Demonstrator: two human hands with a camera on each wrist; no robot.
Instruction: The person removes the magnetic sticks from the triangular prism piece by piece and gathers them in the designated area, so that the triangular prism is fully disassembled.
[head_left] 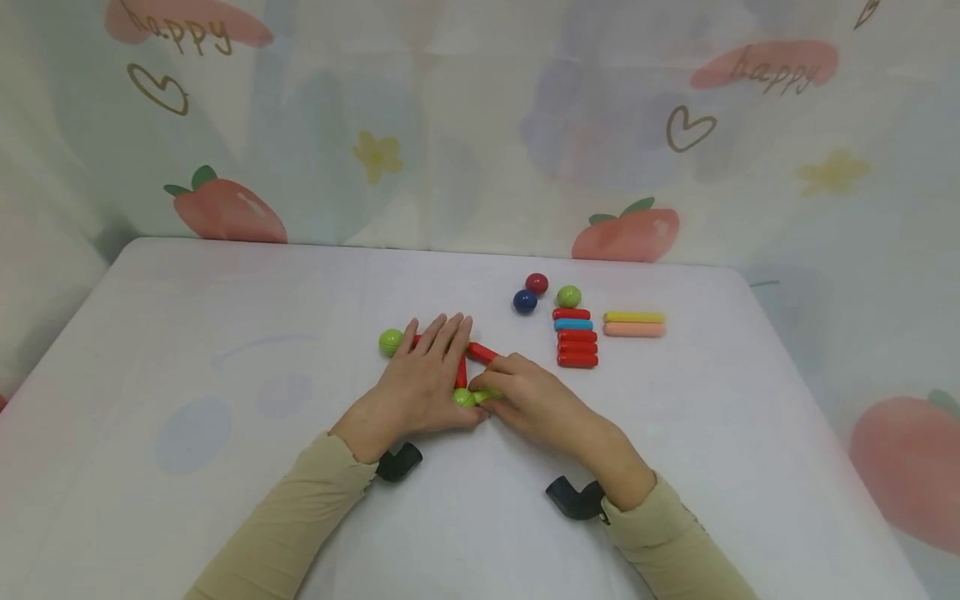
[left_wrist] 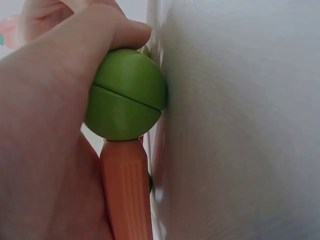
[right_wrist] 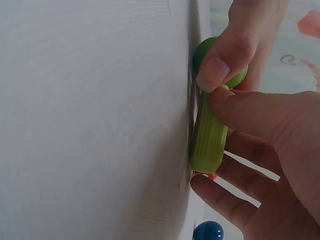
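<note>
My left hand (head_left: pixel 420 379) lies with extended fingers over joined rods and balls, its thumb (right_wrist: pixel 217 70) against a green ball (head_left: pixel 464 398). An orange rod (left_wrist: pixel 127 185) runs from that ball under the palm. My right hand (head_left: pixel 536 400) pinches a light-green rod (right_wrist: pixel 209 135) between thumb and fingers, one end at the same ball. One red rod (head_left: pixel 461 373) reaches up from the ball; another red rod (head_left: pixel 482 353) slants beside the right fingers. A second green ball (head_left: pixel 390 342) shows left of the left fingertips. The hand hides the pieces' middle.
Behind the right hand sit a dark red ball (head_left: pixel 537 284), a blue ball (head_left: pixel 525 302) and a green ball (head_left: pixel 569 297). Several short red rods (head_left: pixel 577 348) and a blue rod (head_left: pixel 573 325) are stacked nearby. A yellow rod (head_left: pixel 634 317) and a peach rod (head_left: pixel 634 330) lie farther right.
</note>
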